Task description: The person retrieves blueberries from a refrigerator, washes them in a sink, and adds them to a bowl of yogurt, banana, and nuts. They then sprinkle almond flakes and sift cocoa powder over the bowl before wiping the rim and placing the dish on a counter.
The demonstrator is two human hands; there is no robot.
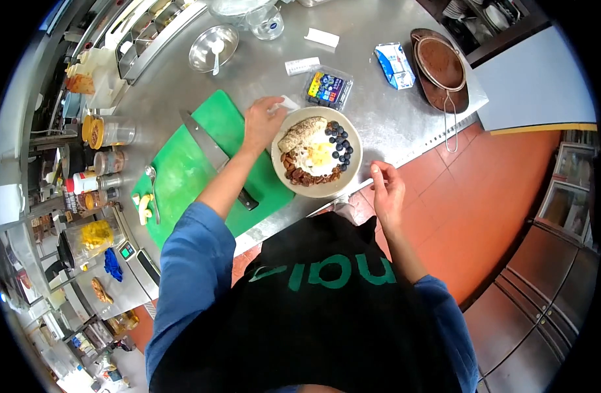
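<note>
A round bowl (283,177) stands at the steel counter's front edge. It holds blueberries (340,145), brown nuts (309,179), a pale seed-coated piece (302,133) like a banana, and white creamy food with yellow bits (320,154). At the bowl's upper left rim my left hand (264,122) has its fingers closed on a white piece of paper (289,103). My right hand (388,190) hovers just right of the bowl, fingers loosely bent and apart, with nothing in it. A knife (207,142) lies on the green cutting board (182,167), under my left forearm.
A blueberry box (328,88) sits behind the bowl. A spoon (152,187) and banana pieces (144,208) lie on the board's left. Farther back are a metal bowl (213,48), a blue-and-white packet (395,65) and a sieve (440,62). Jars (110,131) line the left side.
</note>
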